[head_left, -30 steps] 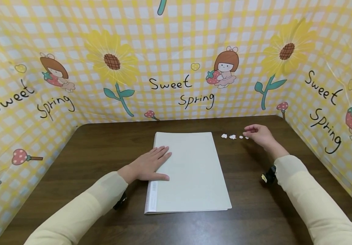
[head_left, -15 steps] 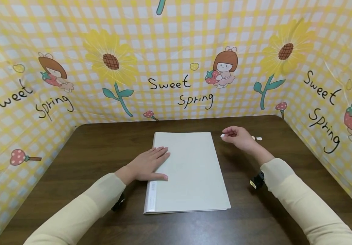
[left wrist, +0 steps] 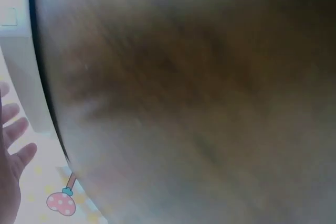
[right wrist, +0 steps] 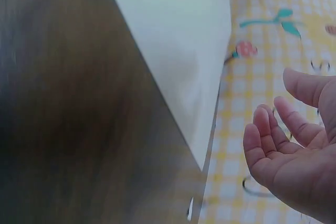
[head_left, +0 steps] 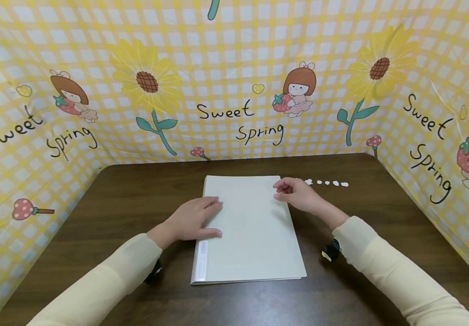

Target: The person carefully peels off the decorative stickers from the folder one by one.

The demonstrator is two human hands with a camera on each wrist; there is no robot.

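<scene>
A white folder (head_left: 250, 235) with a labelled spine lies closed on the dark wooden table. My left hand (head_left: 187, 219) rests at its left edge, fingers spread over the cover; in the left wrist view only some fingers (left wrist: 14, 129) show. My right hand (head_left: 301, 195) hovers by the folder's upper right corner. In the right wrist view its loosely bent fingers (right wrist: 262, 135) and thumb stand apart with nothing between them. Several small white scraps (head_left: 327, 183) sit in a row right of the folder, the leftmost partly hidden by my right hand.
The brown tabletop (head_left: 136, 190) surrounds the folder. Yellow checked cloth (head_left: 226, 59) printed with flowers hangs along the back and both sides, meeting the table's rear edge. A dark wrist camera (head_left: 331, 250) sits under my right sleeve.
My right hand has moved left, from the right part of the scrap row past its left end to the folder's corner. My left hand has shifted slightly left on the folder.
</scene>
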